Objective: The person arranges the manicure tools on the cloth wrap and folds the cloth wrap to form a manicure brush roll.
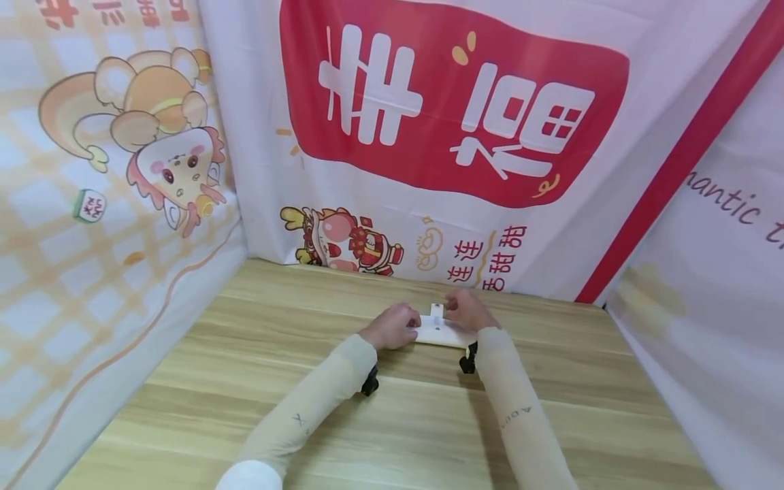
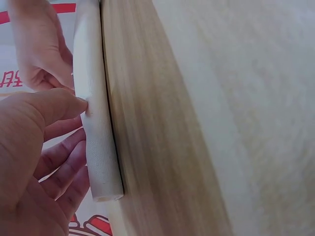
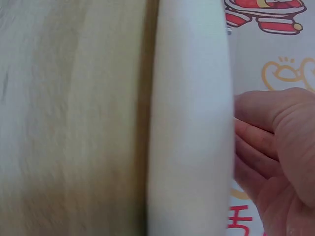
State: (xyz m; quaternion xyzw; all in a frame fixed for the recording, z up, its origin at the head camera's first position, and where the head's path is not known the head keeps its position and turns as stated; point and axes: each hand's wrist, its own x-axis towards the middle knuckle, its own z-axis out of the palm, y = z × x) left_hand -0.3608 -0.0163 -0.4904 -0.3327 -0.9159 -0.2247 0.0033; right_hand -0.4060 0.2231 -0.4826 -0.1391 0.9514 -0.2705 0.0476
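A white, padded-looking case with a rounded long edge (image 1: 444,334) lies flat near the back of the wooden table. From its far side a short white strap (image 1: 437,310) sticks up, with a small dark spot near its tip. My left hand (image 1: 395,327) holds the case's left end; in the left wrist view its thumb presses the rounded edge (image 2: 101,142), the other fingers behind. My right hand (image 1: 470,311) is at the far right side, curled fingertips close beside the strap. In the right wrist view the case (image 3: 192,128) hides those fingertips, so their contact cannot be told.
The wooden table (image 1: 380,422) spreads toward me. A printed cloth (image 1: 453,102) hangs at the table's back edge, just beyond the hands. Further cloths wall off the left (image 1: 110,286) and right (image 1: 704,292) sides. Black wrist-worn devices (image 1: 468,361) sit under both wrists.
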